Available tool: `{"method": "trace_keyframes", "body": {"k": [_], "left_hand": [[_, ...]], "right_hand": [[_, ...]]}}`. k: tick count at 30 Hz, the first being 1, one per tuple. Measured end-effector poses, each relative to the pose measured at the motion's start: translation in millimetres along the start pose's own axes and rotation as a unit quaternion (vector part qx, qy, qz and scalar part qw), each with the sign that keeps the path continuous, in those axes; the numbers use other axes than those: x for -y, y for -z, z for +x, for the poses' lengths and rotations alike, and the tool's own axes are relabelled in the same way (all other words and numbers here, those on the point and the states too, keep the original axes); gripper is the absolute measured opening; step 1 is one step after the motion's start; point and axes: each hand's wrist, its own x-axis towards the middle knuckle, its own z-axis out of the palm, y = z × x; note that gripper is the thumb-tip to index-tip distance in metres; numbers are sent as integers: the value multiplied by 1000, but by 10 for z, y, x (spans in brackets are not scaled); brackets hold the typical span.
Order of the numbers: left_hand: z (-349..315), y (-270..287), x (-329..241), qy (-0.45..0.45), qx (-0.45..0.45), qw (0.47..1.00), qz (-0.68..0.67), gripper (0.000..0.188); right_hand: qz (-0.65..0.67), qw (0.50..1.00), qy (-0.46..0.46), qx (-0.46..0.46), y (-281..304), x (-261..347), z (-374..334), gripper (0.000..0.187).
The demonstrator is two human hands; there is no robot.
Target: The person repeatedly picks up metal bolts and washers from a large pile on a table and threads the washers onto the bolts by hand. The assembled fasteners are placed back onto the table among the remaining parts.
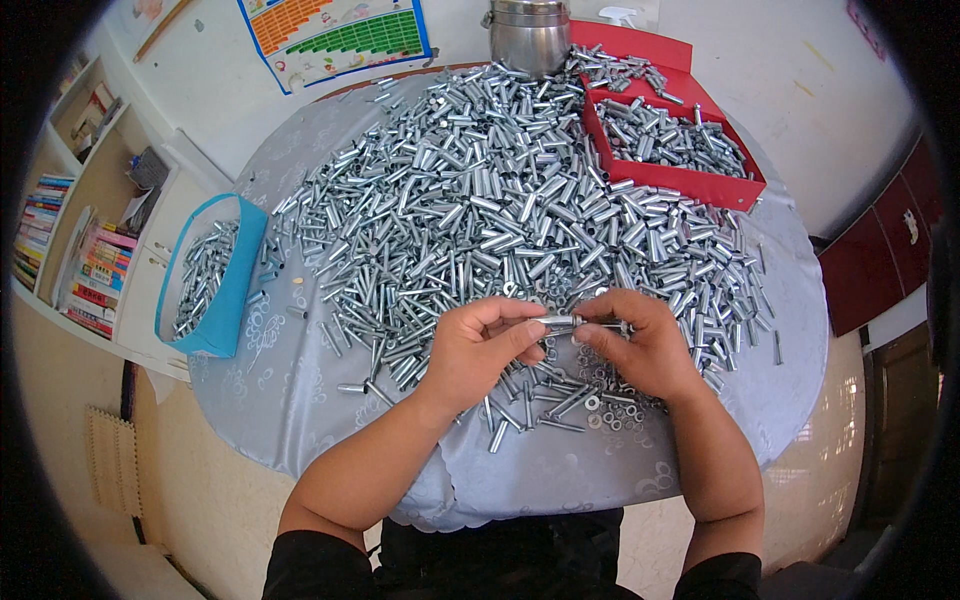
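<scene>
Above the near side of the heap, my left hand (478,346) pinches a shiny metal sleeve (556,320) between thumb and fingers. At the sleeve's right end, my right hand (645,342) is closed on a thin metal bolt (622,327), mostly covered by the fingers. The bolt lines up with the sleeve; how far it reaches inside is hidden. Around and beneath both hands spreads a large heap of metal sleeves and bolts (470,200). Several small washers and nuts (612,414) lie loose below my right hand.
A blue fabric box (222,338) with metal parts stands at the table's left. An open red box (690,182), also filled, sits at the back right beside a steel pot (530,40). A grey patterned cloth (330,440) covers the round table. Bookshelves (95,215) stand left.
</scene>
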Motion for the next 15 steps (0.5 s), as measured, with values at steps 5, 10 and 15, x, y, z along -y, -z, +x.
{"method": "trace_keyframes", "body": {"k": [5,10,15], "left_hand": [[-4,-3,5,9,-3,1000,1,19],[-17,2,-14,4,1,1000,23,20],[-32,-10,-6,-4,6,999,33,20]], "right_hand": [[91,996,-6,-26,-6,0,1,19],[25,999,-28,18,7,-8,-31,19],[86,993,-71,27,22,-33,-40,19]]}}
